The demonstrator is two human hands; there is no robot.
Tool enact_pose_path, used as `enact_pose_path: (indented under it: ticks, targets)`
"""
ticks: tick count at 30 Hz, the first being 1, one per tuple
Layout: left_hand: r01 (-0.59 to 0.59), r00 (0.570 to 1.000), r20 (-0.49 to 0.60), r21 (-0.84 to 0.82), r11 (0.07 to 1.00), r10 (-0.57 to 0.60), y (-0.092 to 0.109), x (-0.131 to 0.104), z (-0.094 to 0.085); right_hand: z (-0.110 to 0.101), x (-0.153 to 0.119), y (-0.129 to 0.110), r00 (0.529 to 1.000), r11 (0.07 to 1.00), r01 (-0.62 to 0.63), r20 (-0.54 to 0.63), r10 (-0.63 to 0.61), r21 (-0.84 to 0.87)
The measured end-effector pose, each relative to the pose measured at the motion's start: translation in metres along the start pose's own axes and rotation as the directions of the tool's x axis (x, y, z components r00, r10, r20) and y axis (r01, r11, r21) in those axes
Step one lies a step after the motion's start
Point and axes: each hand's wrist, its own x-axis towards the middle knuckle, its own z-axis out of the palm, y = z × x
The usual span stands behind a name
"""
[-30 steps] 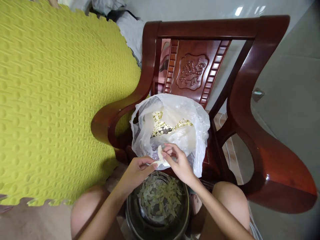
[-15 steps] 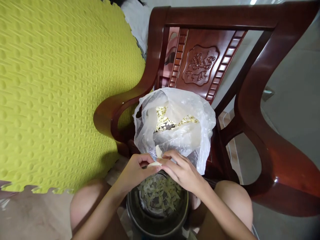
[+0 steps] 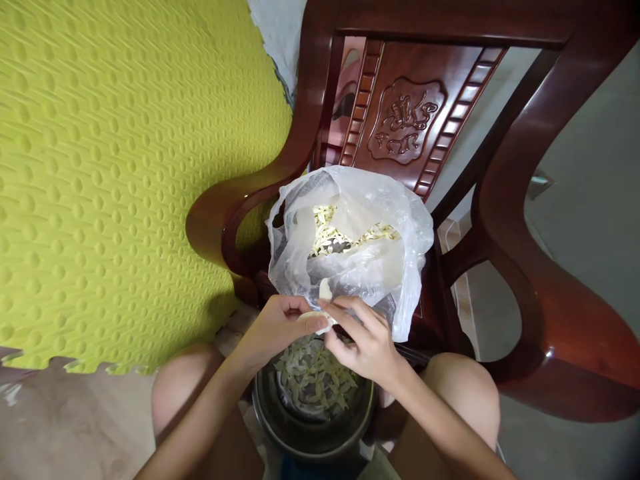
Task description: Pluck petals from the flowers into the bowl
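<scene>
Between thumb and fingers, my left hand (image 3: 287, 330) pinches a flat pale piece (image 3: 313, 320), which lies level. My right hand (image 3: 363, 333) meets it at the right end, and a second pale curved piece (image 3: 325, 291) stands up from its fingertips. Just beyond my hands a translucent white plastic bag (image 3: 360, 267) lies open on the chair seat, with many small pale pieces (image 3: 327, 230) inside. Under my hands is a round dark metal pot (image 3: 320, 447) holding pale greenish flat pieces (image 3: 317, 380). My fingers partly hide its far rim.
A dark red carved wooden chair (image 3: 407, 120) surrounds the bag, its curved armrests at left (image 3: 210, 220) and right (image 3: 565, 347). A yellow textured foam mat (image 3: 125, 167) rises along the left. My knees flank the pot.
My right hand's fingers have spread a little and its lower fingers have moved off the level piece. The upright piece sits slightly further right. The view has shifted slightly.
</scene>
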Motion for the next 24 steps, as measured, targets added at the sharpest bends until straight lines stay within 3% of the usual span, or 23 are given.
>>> enact_pose_path:
  ticks: [4,7,9,11,13,15,18,24]
  targets:
    - [-0.01,1.0,-0.02,-0.064,0.998,0.008,-0.006,0.001,0.001,0.005,0.0,0.0,1.0,1.0,-0.009,-0.012,0.009,-0.025]
    - [0.0,1.0,-0.013,-0.056,0.998,-0.001,-0.007,0.0,0.0,0.007,0.002,-0.001,0.974,0.956,-0.217,-0.02,0.226,0.199]
    - [0.02,1.0,-0.023,-0.015,1.0,-0.02,-0.007,0.0,0.0,0.008,0.004,0.002,0.882,0.81,-0.433,0.001,0.47,0.396]
    - [0.031,0.999,-0.043,0.051,0.998,-0.029,-0.006,-0.001,0.0,0.009,0.006,0.008,0.728,0.578,-0.577,0.042,0.685,0.576]
    - [0.013,0.998,-0.058,0.17,0.985,-0.004,-0.006,-0.001,-0.001,0.008,0.007,0.016,0.607,0.391,-0.602,0.08,0.791,0.696]
    - [-0.013,0.996,-0.079,0.32,0.947,0.041,-0.006,-0.001,-0.002,0.007,0.008,0.022,0.546,0.302,-0.583,0.088,0.833,0.754]
    - [-0.04,0.993,-0.078,0.46,0.887,0.085,-0.007,0.0,-0.004,0.007,0.009,0.025,0.506,0.276,-0.557,0.056,0.861,0.783]
    - [-0.128,0.987,0.003,0.617,0.777,0.161,-0.003,-0.001,-0.005,-0.004,0.01,0.043,0.478,0.306,-0.493,-0.04,0.877,0.814]
